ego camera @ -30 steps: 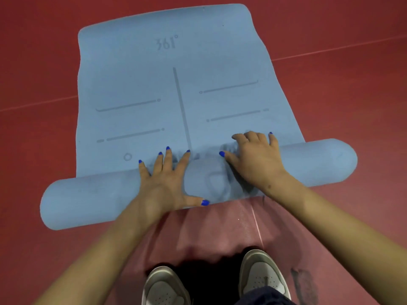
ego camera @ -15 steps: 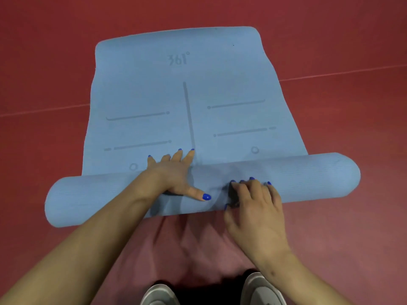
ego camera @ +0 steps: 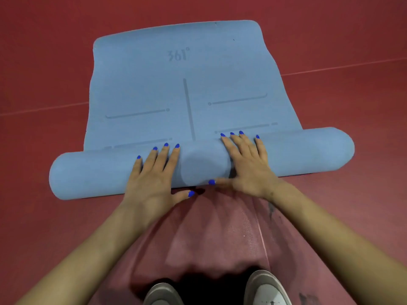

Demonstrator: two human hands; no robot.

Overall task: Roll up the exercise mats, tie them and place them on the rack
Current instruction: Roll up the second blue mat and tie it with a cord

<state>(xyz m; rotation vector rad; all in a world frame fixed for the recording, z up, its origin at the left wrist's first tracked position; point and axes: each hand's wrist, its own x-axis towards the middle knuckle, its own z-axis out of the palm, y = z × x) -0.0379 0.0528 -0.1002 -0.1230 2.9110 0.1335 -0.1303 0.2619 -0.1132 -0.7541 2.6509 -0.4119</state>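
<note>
I see the blue exercise mat [ego camera: 189,89] lying on the red floor [ego camera: 352,95], partly rolled: the rolled part [ego camera: 88,177] runs across the middle of the view from about 9 o'clock to 3 o'clock, and the flat remainder stretches away from it toward 12 o'clock. On the flat part I can read a "361°" logo [ego camera: 178,55] near the far edge, with a centre line and short guide marks below it.

My left hand [ego camera: 152,179] lies palm down on top of the roll, just left of centre, fingers straight and spread, the blue-painted nails reaching the far side of the roll, the thumb pointing toward 3 o'clock at the roll's near edge. My right hand [ego camera: 248,166] lies flat on the roll just right of centre, fingers extended over its top toward 12 o'clock, thumb stretched toward 9 o'clock along the near side. Neither hand is curled around anything; both press on the roll.

At 6 o'clock, the toes of two pale sneakers [ego camera: 266,289] show at the bottom edge.
</note>
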